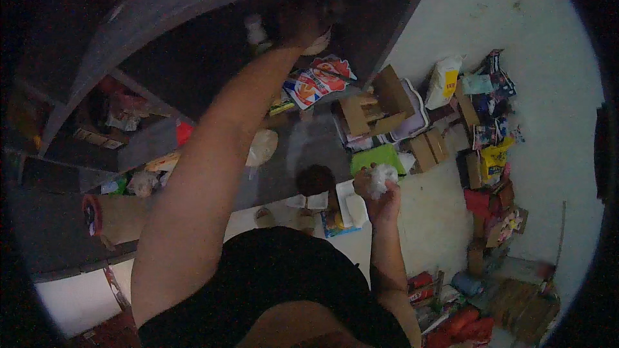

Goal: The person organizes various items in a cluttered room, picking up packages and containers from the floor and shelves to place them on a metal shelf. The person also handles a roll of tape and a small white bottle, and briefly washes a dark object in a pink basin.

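My left arm stretches up and forward into a dark shelf compartment [206,45]. My left hand [302,29] is in deep shadow there, and its fingers cannot be made out. Close beside it is a pale rounded thing [319,44], and a white bottle-like container [255,28] stands to its left. Just below lies a red, white and blue printed packet or sheet [322,80]. Lower down, at my right side, my right hand [384,205] is closed around a crumpled, whitish see-through plastic bag [385,175].
An open cardboard box [390,100] and a green box [377,160] sit to the right of the shelf. Piled packages and cartons line the right wall, among them a yellow bag [495,158]. A cardboard roll or box [122,218] is at the left. My feet [264,218] are below.
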Available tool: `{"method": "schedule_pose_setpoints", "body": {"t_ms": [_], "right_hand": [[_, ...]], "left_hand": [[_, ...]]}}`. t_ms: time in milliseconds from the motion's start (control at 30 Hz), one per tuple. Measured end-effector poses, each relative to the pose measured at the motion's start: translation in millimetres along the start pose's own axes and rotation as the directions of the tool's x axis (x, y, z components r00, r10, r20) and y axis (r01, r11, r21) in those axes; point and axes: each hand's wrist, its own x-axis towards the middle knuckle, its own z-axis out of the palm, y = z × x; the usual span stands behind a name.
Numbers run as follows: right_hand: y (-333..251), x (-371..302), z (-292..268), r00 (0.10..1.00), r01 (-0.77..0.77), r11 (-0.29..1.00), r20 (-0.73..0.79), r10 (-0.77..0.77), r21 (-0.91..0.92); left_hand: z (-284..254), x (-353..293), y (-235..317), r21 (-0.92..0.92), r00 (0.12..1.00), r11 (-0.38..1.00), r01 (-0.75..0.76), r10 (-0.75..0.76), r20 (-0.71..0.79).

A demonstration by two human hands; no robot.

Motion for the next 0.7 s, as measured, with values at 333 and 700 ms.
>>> {"method": "schedule_pose_setpoints", "body": {"t_ms": [333,700], "right_hand": [[-1.9,-15.8,-16.4,0.994,0.108,0.99,-0.003,-0.108,0.087],[-7.7,36.5,67.3,0.981,0.084,0.995,0.178,-0.072,-0.062]], "left_hand": [[81.8,13.4,-66.8,0.304,0.946,0.951,0.055,0.048,-0.321],[-101.6,-20.6,-47.6,-0.021,0.969,1.0,-0.012,0.006,-0.245]]}}
